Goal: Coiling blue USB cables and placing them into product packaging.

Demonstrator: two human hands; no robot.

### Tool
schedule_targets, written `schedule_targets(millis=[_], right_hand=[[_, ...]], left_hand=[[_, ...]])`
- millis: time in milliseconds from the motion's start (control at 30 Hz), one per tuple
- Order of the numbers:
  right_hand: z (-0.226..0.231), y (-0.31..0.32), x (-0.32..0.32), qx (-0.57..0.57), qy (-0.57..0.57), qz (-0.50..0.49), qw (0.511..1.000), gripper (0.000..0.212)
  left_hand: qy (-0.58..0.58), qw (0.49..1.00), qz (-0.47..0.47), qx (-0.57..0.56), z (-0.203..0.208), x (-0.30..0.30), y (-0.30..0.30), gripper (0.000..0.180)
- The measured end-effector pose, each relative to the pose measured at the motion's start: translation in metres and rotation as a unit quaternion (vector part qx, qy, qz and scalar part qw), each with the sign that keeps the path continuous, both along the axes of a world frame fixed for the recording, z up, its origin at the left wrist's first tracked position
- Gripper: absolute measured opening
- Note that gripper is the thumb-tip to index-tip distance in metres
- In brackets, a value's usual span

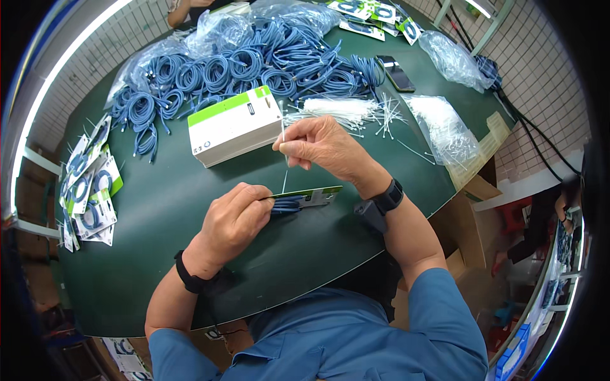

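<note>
My left hand (234, 217) grips a green and white packaging card (318, 196) together with a coiled blue cable (287, 205) lying against its underside. Just above and to the right, my right hand (324, 147) pinches a thin white cable tie (283, 127) between thumb and fingertips. A thin white strand (284, 181) stands up from the card's upper edge below the right hand; whether it belongs to the same tie I cannot tell. Beyond my hands lies a stack of white and green cards (236, 130).
Coiled blue cables (244, 70) heap across the table's far side. Loose white cable ties (340, 109) lie right of the card stack, near a bag of ties (445, 130) and a phone (395, 73). Carded cables (92, 190) pile at left. Another person's arm (180, 11) shows at the far edge.
</note>
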State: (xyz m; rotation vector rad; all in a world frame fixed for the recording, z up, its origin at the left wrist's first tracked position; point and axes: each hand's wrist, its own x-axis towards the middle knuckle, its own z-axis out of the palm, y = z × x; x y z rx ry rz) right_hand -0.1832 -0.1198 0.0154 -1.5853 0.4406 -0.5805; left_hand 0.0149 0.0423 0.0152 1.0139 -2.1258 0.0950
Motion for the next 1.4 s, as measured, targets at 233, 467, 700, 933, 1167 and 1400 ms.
schedule_targets(millis=[233, 467, 700, 933, 1167, 1400], right_hand=[[0.003, 0.008, 0.003, 0.088, 0.003, -0.015, 0.996, 0.015], [-0.001, 0.012, 0.007, 0.006, 0.061, -0.075, 0.995, 0.012], [-0.004, 0.005, 0.003, -0.020, 0.067, -0.081, 0.994, 0.014], [-0.011, -0.004, 0.002, 0.040, 0.022, -0.045, 0.998, 0.016], [-0.023, 0.003, 0.008, 0.121, 0.019, -0.011, 0.992, 0.015], [-0.030, 0.003, 0.010, 0.084, 0.020, 0.026, 0.996, 0.020]], left_hand=[[0.013, 1.000, 0.008, 0.009, -0.004, 0.001, 0.000, 0.028], [0.000, 1.000, 0.005, -0.003, -0.004, 0.005, 0.001, 0.024], [0.005, 1.000, 0.008, 0.008, -0.002, 0.007, 0.002, 0.025], [-0.004, 1.000, 0.007, -0.024, -0.004, 0.007, -0.007, 0.023], [0.001, 1.000, 0.019, -0.001, -0.006, 0.003, -0.005, 0.023], [-0.003, 1.000, 0.016, -0.010, -0.009, 0.003, -0.006, 0.024]])
